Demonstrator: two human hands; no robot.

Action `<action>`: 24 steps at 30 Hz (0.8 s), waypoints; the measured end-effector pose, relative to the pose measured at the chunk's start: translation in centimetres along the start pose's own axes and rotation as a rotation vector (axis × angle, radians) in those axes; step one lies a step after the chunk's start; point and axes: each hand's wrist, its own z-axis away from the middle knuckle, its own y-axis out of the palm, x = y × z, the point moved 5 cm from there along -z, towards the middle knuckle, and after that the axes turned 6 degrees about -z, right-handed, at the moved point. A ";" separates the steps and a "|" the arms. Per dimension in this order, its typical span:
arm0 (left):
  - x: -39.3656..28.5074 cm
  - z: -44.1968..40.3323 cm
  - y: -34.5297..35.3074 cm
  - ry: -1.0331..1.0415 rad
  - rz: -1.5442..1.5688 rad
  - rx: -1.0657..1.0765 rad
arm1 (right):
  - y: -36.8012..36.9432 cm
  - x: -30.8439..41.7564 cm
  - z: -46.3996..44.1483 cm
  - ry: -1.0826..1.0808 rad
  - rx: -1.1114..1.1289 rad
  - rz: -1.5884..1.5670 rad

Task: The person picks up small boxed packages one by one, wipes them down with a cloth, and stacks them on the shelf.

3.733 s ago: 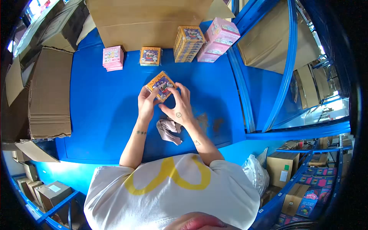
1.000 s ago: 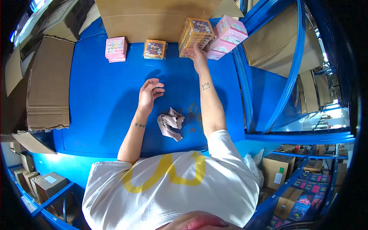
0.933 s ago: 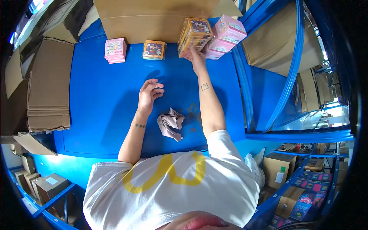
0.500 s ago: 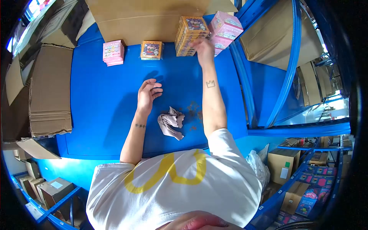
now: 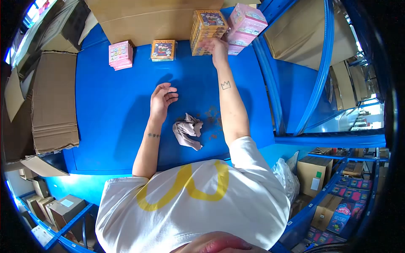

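Observation:
My left hand (image 5: 163,101) hovers over the blue table with its fingers loosely bent and apart, holding nothing. My right hand (image 5: 218,51) reaches to the tall stack of orange boxes (image 5: 206,31). Its fingers stretch left across the lower front of that stack and appear to touch it; their tips are slightly blurred. Right beside the stack stand pink boxes (image 5: 245,27), one on top of another. A crumpled greyish-pink cloth (image 5: 185,133) lies between my forearms. Farther left is a short stack of orange boxes (image 5: 163,50) in clear wrap.
Thin pink packs (image 5: 121,55) form a small pile at the back left of the blue table (image 5: 109,97). A large cardboard sheet (image 5: 156,21) stands behind. Open cartons (image 5: 55,101) border the left side, blue rack posts (image 5: 320,71) the right. Brownish marks (image 5: 213,116) spot the tabletop.
My right hand has moved left from the stack's right side to across its front. My left hand keeps its pose. The whole view has shifted slightly.

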 end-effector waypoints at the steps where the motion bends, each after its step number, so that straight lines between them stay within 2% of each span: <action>1: 0.0 0.0 0.0 0.000 0.002 -0.003 | -0.4 -1.0 0.1 0.047 -0.020 0.026; 4: 0.1 0.1 0.1 -0.001 0.010 -0.004 | -1.8 -3.6 0.3 0.185 -0.086 0.106; 7: 0.3 0.0 0.2 -0.002 0.000 0.008 | -1.8 -3.9 1.2 0.147 -0.054 0.130; 12: 0.6 0.2 -0.1 -0.002 -0.006 0.008 | -1.1 -5.4 1.9 -0.042 0.040 0.279; 14: 0.3 -0.2 -0.1 0.010 0.009 -0.006 | 0.6 -5.4 4.5 -0.120 -0.075 0.497; 17: 0.1 -0.5 -0.2 0.023 0.039 -0.008 | 5.8 -5.2 6.7 -0.222 -0.039 0.572; 19: 0.3 -0.3 -0.5 0.014 0.059 -0.005 | 6.4 -8.1 6.3 0.125 -0.220 0.404; 24: -0.2 -0.2 -0.9 0.032 0.067 -0.027 | 7.3 -9.0 5.9 0.244 -0.231 0.186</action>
